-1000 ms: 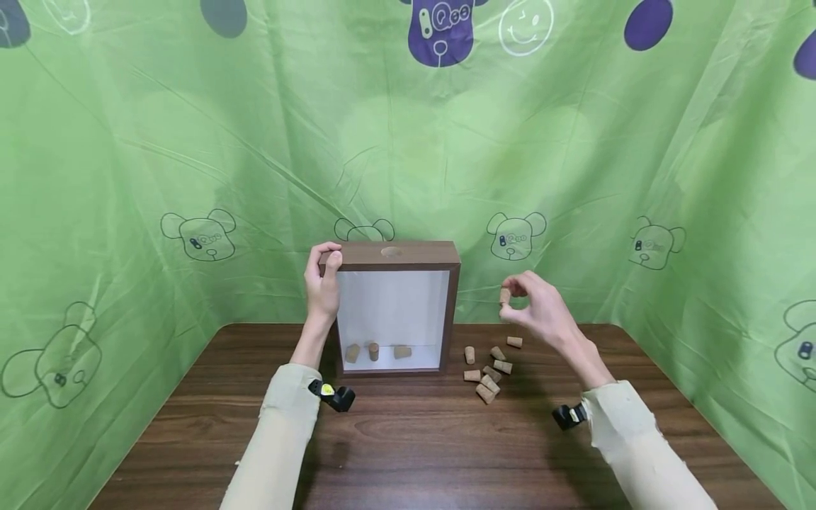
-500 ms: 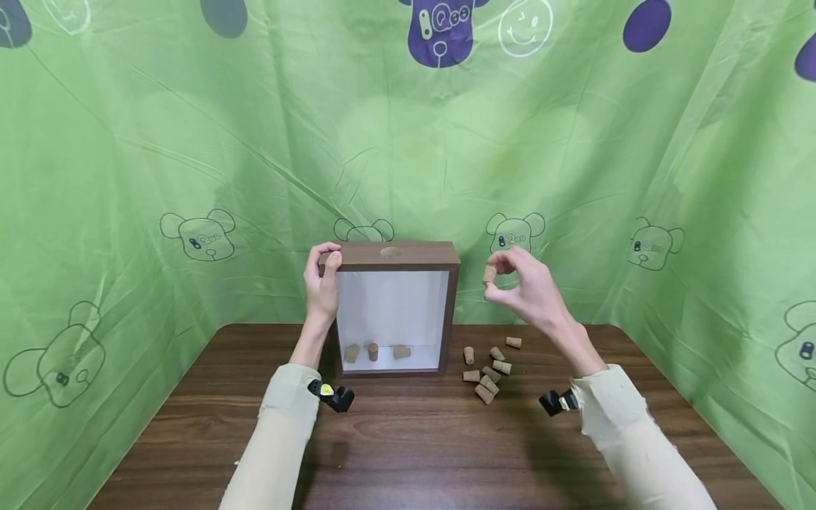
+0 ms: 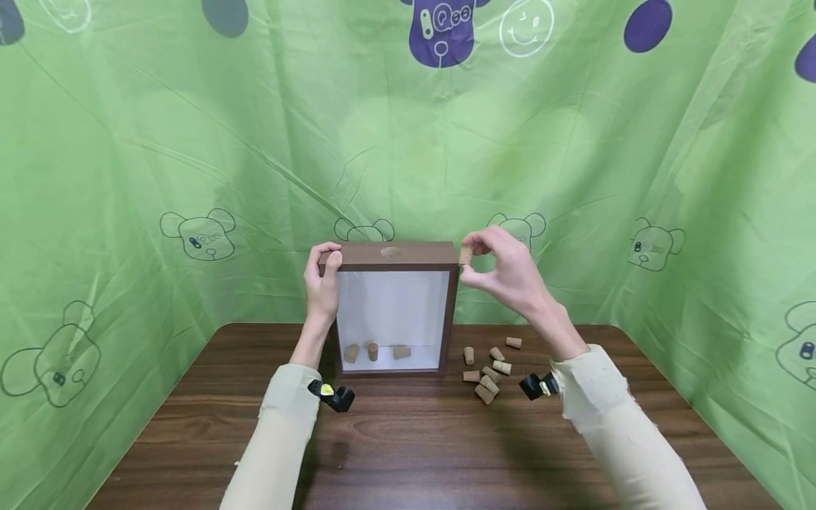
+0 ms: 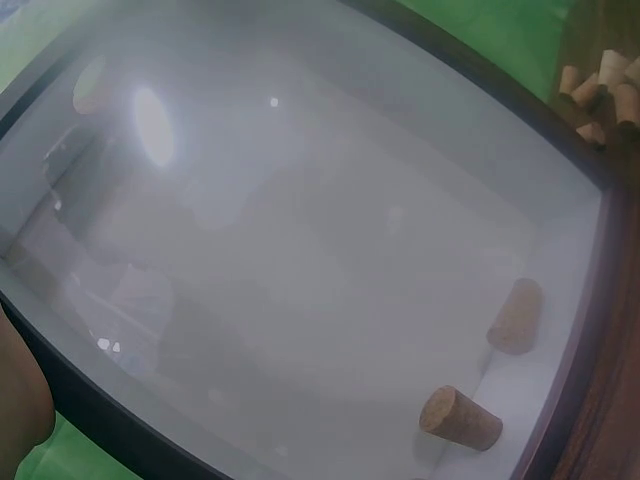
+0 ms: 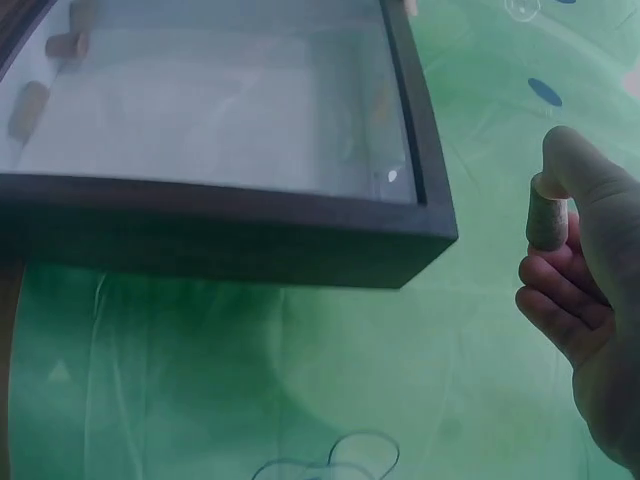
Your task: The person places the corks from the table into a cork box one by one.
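Observation:
A shadow box (image 3: 454,304) with a dark wood frame, clear front and white back stands upright on the table. Its top has a round hole (image 3: 391,252). Inside, at the bottom, lie a few corks (image 3: 401,351). My left hand (image 3: 323,287) grips the box's upper left corner, thumb on the front edge and fingers over the top. At the upper right corner, my right hand (image 3: 506,273) pinches a cork (image 3: 465,255) between thumb and fingertips. The right wrist view shows this held cork (image 5: 546,218) beside the box frame (image 5: 230,225), with other fingers curled below.
Several loose corks (image 3: 489,383) lie on the brown wooden table (image 3: 395,446) to the right of the box. A green printed curtain (image 3: 255,163) hangs close behind and at both sides. Each wrist wears a small black camera (image 3: 334,398).
My right hand has moved left and up with the cork, from above the loose corks to the box's upper right corner. The left hand and the box have stayed in place.

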A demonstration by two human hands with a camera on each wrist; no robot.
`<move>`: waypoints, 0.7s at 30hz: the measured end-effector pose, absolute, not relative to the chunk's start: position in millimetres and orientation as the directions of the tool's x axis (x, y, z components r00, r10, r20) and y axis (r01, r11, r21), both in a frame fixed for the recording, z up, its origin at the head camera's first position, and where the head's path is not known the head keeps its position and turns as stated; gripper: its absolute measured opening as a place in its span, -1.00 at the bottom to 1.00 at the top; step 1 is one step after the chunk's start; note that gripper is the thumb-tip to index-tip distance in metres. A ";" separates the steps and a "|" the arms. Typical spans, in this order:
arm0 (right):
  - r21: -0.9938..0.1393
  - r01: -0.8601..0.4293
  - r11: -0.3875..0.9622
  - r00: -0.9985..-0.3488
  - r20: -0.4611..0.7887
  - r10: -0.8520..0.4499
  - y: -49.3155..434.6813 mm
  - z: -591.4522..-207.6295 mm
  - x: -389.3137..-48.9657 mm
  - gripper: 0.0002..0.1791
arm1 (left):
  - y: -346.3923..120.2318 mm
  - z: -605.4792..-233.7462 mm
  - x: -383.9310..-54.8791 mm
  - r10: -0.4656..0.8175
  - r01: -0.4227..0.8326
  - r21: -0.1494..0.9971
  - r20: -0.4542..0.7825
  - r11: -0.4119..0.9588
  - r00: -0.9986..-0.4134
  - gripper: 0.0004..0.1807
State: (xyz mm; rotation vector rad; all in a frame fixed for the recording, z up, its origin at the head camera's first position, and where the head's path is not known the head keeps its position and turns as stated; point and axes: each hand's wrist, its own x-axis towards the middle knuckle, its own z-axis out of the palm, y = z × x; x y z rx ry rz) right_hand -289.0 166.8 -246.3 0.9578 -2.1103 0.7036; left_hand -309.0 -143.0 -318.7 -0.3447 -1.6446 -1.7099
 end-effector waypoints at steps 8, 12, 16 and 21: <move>-0.176 -0.828 0.533 -0.454 0.768 -0.451 143.4 -237.2 -292.0 -0.63 | -142.4 -319.8 -308.0 -0.308 0.658 0.748 0.648 0.085 -0.697 -0.62; -0.193 -0.829 0.525 -0.466 0.757 -0.458 132.6 -233.3 -294.2 -0.63 | -142.5 -320.1 -307.7 -0.304 0.658 0.749 0.647 0.080 -0.699 -0.61; -0.222 -0.825 0.520 -0.491 0.738 -0.463 122.5 -229.7 -296.0 -0.63 | -142.0 -319.7 -307.1 -0.307 0.665 0.744 0.650 0.070 -0.695 -0.62; -0.247 -0.836 0.491 -0.494 0.729 -0.474 113.2 -228.3 -298.5 -0.63 | -140.7 -319.3 -306.2 -0.315 0.667 0.741 0.652 0.072 -0.690 -0.67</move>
